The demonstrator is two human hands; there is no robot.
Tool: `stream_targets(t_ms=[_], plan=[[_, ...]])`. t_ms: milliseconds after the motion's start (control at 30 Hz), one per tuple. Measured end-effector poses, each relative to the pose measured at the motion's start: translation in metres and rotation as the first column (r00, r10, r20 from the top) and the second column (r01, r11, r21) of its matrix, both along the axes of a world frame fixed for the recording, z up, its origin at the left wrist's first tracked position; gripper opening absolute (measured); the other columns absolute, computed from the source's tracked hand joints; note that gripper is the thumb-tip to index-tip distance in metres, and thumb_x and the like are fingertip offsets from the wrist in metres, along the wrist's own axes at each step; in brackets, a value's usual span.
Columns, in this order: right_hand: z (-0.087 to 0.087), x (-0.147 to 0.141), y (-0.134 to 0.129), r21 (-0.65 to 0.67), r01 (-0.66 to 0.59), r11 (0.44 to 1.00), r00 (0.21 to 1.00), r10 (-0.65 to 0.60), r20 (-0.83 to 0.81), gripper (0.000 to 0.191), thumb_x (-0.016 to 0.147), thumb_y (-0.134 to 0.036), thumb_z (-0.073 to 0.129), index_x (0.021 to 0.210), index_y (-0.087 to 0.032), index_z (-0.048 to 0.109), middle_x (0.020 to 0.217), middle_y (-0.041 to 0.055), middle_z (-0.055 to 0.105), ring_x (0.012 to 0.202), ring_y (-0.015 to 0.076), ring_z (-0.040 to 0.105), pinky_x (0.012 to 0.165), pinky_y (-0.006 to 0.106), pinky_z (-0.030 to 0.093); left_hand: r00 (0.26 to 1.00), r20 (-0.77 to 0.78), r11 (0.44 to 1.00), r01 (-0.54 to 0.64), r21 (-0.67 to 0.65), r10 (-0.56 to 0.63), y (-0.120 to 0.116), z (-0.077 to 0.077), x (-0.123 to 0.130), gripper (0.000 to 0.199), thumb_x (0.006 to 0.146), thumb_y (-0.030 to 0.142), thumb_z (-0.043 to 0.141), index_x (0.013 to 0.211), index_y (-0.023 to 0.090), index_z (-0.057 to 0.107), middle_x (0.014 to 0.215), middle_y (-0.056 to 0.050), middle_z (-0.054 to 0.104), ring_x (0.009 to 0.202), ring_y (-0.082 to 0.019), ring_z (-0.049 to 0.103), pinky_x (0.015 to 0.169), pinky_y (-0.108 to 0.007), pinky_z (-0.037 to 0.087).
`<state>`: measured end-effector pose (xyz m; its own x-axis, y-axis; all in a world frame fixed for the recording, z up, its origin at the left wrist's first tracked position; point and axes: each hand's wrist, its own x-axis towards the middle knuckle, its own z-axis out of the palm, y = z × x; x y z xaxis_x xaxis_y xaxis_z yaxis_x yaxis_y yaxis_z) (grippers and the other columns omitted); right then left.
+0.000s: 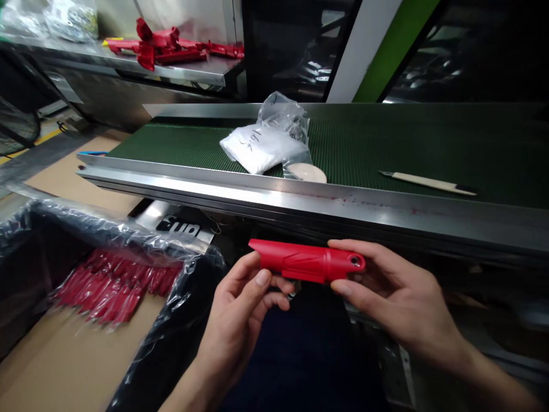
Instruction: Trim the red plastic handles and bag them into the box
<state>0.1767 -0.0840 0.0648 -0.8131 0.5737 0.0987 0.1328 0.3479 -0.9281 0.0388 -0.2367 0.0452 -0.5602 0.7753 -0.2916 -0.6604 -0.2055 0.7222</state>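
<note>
A red plastic part, long and rounded with a small metal-lined hole at its right end, is held level between both hands in front of the conveyor. My left hand grips its left end, thumb in front and the other fingers curled beneath. At the right end, the thumb and fingers of my right hand pinch the part near the hole. On the green conveyor belt beyond lies a knife with a pale handle. White plastic bags, one with handwriting, rest on the belt left of the knife.
A plastic-lined bin at lower left holds several bagged red parts on cardboard. The conveyor's metal rail runs across in front of me. More red parts lie on a metal table at the upper left.
</note>
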Motion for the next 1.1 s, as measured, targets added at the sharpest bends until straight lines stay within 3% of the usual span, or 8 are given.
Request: stream_targets(t_ms=[100,167,333,433,567,733,967,1100], plan=[[0.000,-0.004,0.001,-0.266,-0.031,0.963,0.999,0.033,0.004,0.034,0.083,-0.029,0.072,0.115,-0.030,0.062,0.099,-0.0018,0.073,0.081,0.0110,0.072,0.070,0.012,0.058,0.998,0.057,1.000,0.012,0.025,-0.014,-0.002,-0.003,-0.001,0.022,0.087,0.022,0.063,0.108,0.017,0.064,0.084,-0.005,0.065,0.077,-0.016,0.063,0.062,-0.025,0.052],[-0.002,-0.006,0.000,-0.369,-0.040,0.929,0.999,0.044,0.002,0.030,0.085,-0.031,0.070,0.114,-0.026,0.062,0.093,-0.0004,0.073,0.075,0.0112,0.072,0.066,0.013,0.058,0.997,0.075,0.999,0.027,0.035,-0.029,-0.003,-0.003,-0.001,0.022,0.088,0.021,0.061,0.109,0.016,0.063,0.082,-0.006,0.064,0.076,-0.015,0.062,0.062,-0.024,0.051],[-0.006,-0.009,-0.003,-0.426,-0.046,0.903,0.999,0.053,0.004,0.031,0.082,-0.029,0.073,0.111,-0.025,0.063,0.087,-0.0016,0.073,0.071,0.0088,0.070,0.065,0.011,0.056,0.994,0.106,1.000,0.015,0.025,-0.017,-0.002,-0.003,-0.001,0.020,0.088,0.020,0.061,0.107,0.016,0.058,0.090,-0.006,0.063,0.082,-0.016,0.062,0.063,-0.025,0.052],[-0.008,-0.011,-0.007,-0.424,-0.059,0.904,0.996,0.079,0.029,0.039,0.078,-0.027,0.077,0.114,-0.027,0.063,0.097,-0.0016,0.072,0.083,0.0094,0.070,0.073,0.011,0.057,0.990,0.143,1.000,-0.003,-0.004,0.003,0.000,-0.005,-0.002,0.013,0.090,0.018,0.058,0.103,0.016,0.056,0.092,-0.006,0.064,0.082,-0.014,0.061,0.063,-0.024,0.052],[-0.009,-0.016,-0.015,-0.374,-0.113,0.920,0.990,0.135,0.031,0.045,0.078,-0.025,0.077,0.120,-0.031,0.060,0.109,-0.0014,0.069,0.094,0.0112,0.068,0.081,0.016,0.057,0.965,0.260,0.999,-0.021,-0.040,0.030,-0.002,-0.011,-0.006,0.006,0.091,0.018,0.059,0.095,0.015,0.056,0.081,-0.002,0.064,0.071,-0.009,0.061,0.062,-0.019,0.051],[-0.008,-0.025,-0.023,-0.258,-0.145,0.955,0.989,0.151,0.004,0.041,0.082,-0.027,0.073,0.121,-0.030,0.060,0.112,0.0009,0.068,0.095,0.0140,0.067,0.081,0.022,0.059,0.941,0.338,0.996,0.043,-0.074,-0.016,-0.008,-0.019,-0.003,0.021,0.093,0.030,0.057,0.101,0.011,0.058,0.089,-0.006,0.065,0.070,-0.009,0.061,0.065,-0.020,0.051],[-0.005,-0.038,-0.029,-0.032,-0.173,0.984,0.985,0.173,-0.002,0.036,0.083,-0.025,0.071,0.117,-0.029,0.061,0.097,-0.0030,0.068,0.079,0.0076,0.064,0.072,0.015,0.055,0.902,0.430,0.994,0.083,-0.075,-0.043,-0.013,-0.025,0.004,0.026,0.095,0.035,0.052,0.104,0.011,0.059,0.088,-0.007,0.066,0.067,-0.010,0.060,0.061,-0.021,0.049],[-0.007,-0.043,-0.032,0.168,-0.235,0.957,0.970,0.241,-0.020,0.041,0.084,-0.021,0.070,0.122,-0.028,0.058,0.093,-0.0037,0.063,0.076,0.0059,0.057,0.071,0.014,0.051,0.907,0.421,0.994,0.069,-0.086,-0.027,-0.013,-0.027,0.000,0.026,0.095,0.035,0.051,0.103,0.011,0.059,0.094,-0.010,0.067,0.078,-0.014,0.063,0.067,-0.023,0.051]])
